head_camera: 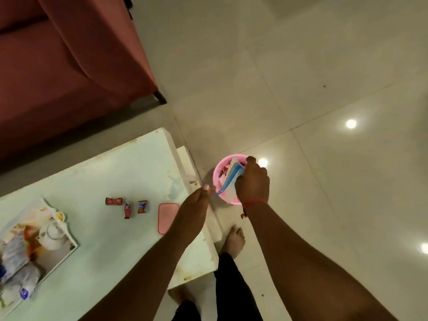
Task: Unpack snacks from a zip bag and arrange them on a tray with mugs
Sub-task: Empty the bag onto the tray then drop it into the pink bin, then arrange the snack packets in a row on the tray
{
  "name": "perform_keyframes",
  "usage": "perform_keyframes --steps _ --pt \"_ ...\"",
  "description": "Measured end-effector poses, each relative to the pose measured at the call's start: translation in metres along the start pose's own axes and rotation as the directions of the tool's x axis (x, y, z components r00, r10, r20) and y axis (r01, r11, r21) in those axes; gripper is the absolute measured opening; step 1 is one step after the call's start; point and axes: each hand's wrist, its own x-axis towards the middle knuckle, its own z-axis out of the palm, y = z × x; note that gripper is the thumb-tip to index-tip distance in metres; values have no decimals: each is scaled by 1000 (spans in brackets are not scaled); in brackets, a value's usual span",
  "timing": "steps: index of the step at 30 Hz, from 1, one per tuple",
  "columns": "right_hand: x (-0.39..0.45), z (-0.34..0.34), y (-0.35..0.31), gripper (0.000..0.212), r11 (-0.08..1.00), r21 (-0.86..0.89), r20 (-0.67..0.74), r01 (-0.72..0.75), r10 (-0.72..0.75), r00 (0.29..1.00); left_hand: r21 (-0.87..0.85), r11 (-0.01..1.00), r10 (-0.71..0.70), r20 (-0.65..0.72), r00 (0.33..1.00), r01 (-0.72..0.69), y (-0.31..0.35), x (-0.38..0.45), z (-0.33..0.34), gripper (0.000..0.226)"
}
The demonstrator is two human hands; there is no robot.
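The zip bag [229, 181], thin, limp and slippery, is pinched at its blue seal strip by both hands' fingers [206, 188] over the pink bin [216, 174]; that stiffer strip is judged the best hold.

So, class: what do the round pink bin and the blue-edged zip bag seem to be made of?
Round pink bin: probably moulded plastic, going by its uniform colour and thin smooth rim. Blue-edged zip bag: likely thin flexible plastic film, since it creases where the right hand grips it.

Dim warm light, 3 ceiling-lamp glares (glossy floor [301, 89]), soft blur
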Motion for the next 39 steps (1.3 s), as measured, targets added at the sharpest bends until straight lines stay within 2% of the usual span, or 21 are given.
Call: perform_keyframes --steps 3,8,13,16,22,26,31,36,39 --pt "28 36 26 47 1000 -3 21 1 0 1000 36 999 -8 -26 1000 9 -40 9 -9 39" --pt "51 93 61 89 983 -175 264 -50 95 960 68 997 -25 -73 997 30 -80 11 -28 38" --pt "27 107 61 83 958 -285 339 46 56 939 144 990 9 -118 993 8 -90 13 -41 42" --pt "4 95 47 86 949 -303 355 86 29 934 267 963 71 -79 994 -47 -87 6 -47 52" --pt "-67 45 -20 85 935 -295 355 198 -85 931 440 881 215 -44 976 -174 -85 -36 -80 69" --pt "-138 14 -79 87 915 -310 311 258 -159 937 615 762 300 -60 952 -202 -91 -81 -123 70" --pt "-258 -18 -162 86 871 -370 226 324 -254 941 657 720 380 -104 919 -223 -114 -168 -197 69" --pt "-372 -2 -247 85 832 -373 186 412 -368 911 699 679 450 -154 880 -225 -165 -251 -288 70" --pt "-424 23 -290 86 789 -374 211 487 -439 873 701 686 453 -199 869 -196 -199 -286 -340 72"
